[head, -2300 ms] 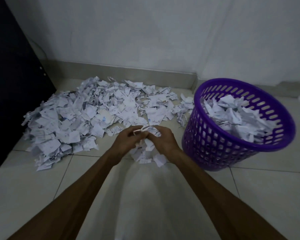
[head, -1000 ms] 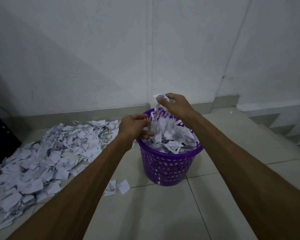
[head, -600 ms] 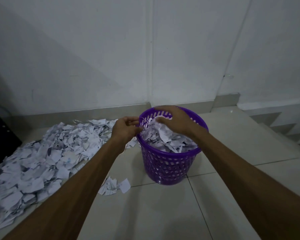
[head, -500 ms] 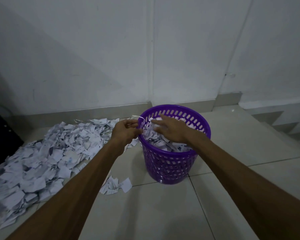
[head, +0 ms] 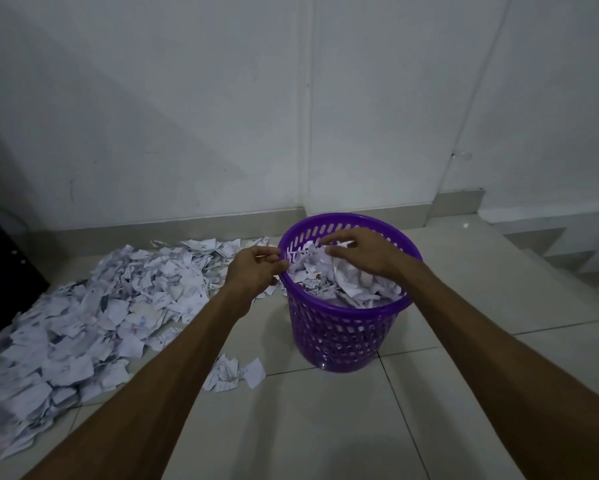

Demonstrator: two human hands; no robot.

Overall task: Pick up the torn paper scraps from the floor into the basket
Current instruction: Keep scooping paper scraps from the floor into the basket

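The right hand (head: 358, 252) lay over the basket (head: 343, 327) with fingers spread and nearly straight, palm down on the scraps in the basket (head: 339, 278), pressing or releasing rather than gripping. The left hand (head: 256, 268) sat at the near-left rim, fingers curled against it; whether it pinched the rim or a last scrap could not be told.

The basket stood upright on the floor (head: 325, 427), paper heaped close to its rim. A small clump (head: 234, 372) lay just beside its base on the left, and the pile (head: 94, 317) spread well to the left toward the wall (head: 187, 116) and a dark cabinet (head: 0, 265).

The step in hand looked like settling a load. Doing it well probably meant a flat, even press with the right hand to make room, while the left hand steadied the rim so the light basket did not tip. Lifting the hands slowly would keep loose scraps from clinging and falling back out. Most of the paper was not yet collected, so packing mattered.
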